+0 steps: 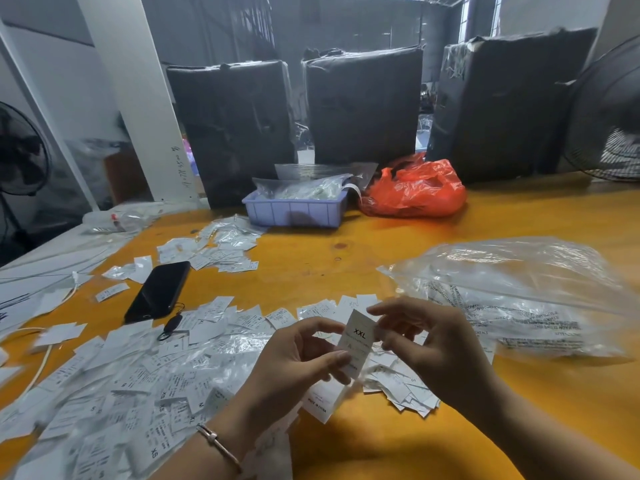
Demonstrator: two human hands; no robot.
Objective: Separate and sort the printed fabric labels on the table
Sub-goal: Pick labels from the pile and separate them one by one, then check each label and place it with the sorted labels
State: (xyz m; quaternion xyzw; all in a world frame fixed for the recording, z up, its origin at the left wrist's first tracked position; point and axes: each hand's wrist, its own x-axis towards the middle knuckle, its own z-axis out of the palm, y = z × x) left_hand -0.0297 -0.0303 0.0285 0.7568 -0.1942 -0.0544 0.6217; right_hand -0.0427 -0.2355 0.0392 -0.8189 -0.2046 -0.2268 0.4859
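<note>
A white fabric label printed "XXL" (358,336) is held upright above the yellow table (381,445) between both hands. My left hand (298,362) pinches its lower edge with thumb and fingers. My right hand (426,337) grips its upper right edge. Beneath and to the left spreads a big loose heap of white printed labels (138,382), with sizes such as XS, XL and S readable. A smaller pile of labels (405,389) lies under my right hand. Another scatter of labels (214,249) sits further back.
A black phone (157,292) with a strap lies left of centre. A clear plastic bag holding labels (519,299) is at the right. At the back stand a lilac tray (294,211), an orange bag (415,190) and three black wrapped bales (363,105).
</note>
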